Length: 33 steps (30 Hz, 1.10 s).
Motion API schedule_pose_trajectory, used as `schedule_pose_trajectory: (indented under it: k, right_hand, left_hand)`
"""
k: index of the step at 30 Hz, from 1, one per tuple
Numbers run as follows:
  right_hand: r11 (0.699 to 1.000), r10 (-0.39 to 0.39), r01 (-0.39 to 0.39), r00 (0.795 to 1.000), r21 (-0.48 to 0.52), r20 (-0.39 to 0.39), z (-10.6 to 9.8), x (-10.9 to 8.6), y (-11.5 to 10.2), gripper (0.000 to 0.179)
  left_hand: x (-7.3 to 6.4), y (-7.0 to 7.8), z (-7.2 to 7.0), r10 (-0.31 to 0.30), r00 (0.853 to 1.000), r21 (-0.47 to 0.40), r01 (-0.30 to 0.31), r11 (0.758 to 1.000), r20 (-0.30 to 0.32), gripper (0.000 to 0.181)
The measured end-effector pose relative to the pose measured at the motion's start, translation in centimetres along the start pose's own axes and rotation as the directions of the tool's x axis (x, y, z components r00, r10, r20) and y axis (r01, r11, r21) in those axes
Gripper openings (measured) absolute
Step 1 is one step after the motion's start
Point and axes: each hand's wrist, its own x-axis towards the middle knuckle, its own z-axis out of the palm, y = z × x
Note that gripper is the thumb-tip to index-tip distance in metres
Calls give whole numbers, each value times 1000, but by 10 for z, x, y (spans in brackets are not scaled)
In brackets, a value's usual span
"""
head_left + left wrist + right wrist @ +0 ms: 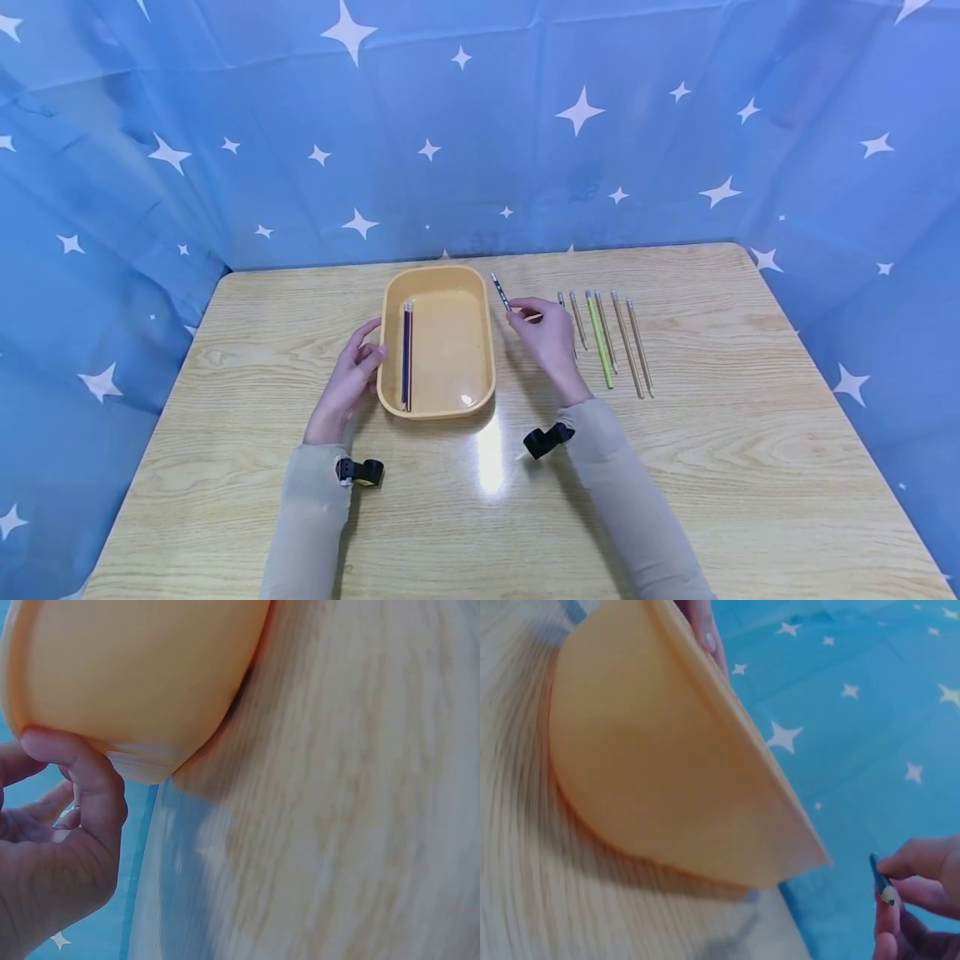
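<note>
My left hand (356, 367) grips the left wall of a yellow-orange plastic tray (457, 410); in the left wrist view the thumb of that hand (67, 817) lies at the tray's rim. Inside the tray, along its left side, lie dark pencils (407, 358) side by side. Just right of the tray, my right hand (545, 336) pinches a dark patterned pencil (500, 292) between thumb and fingers, raised above the table. The right wrist view shows the sharpened tip of this pencil (886, 892) pointing out below the fingers.
Right of my right hand, several pencils lie in a loose row on the wooden table (750, 467), among them a green pencil (599, 340) and a natural-wood pencil (640, 348). A blue star-patterned curtain (480, 125) hangs behind the table and at both sides.
</note>
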Motion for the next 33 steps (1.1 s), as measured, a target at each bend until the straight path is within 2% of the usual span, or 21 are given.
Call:
schedule_pose_trajectory:
  k: [8,14,22,26,33]
  right_hand:
    - [998,55,-56,998,-29,-41,-9,3,23,18]
    - [993,69,-75,995,-92,-73,-16,5,38,19]
    - [962,100,-125,988,-242,-115,-20,8,54,18]
    - [949,103,-134,987,-286,-123,-20,9,59,17]
    - [930,160,-192,979,-315,-124,-21,10,63,15]
  left_hand:
    - [-9,14,8,-9,1000,36,8,999,6,51]
    - [-10,15,9,-8,1000,43,7,999,8,51]
    - [-10,14,8,-1,1000,35,1,999,10,51]
    - [-10,15,8,-2,1000,36,2,999,9,51]
    - [-10,15,8,-13,1000,28,13,1000,5,51]
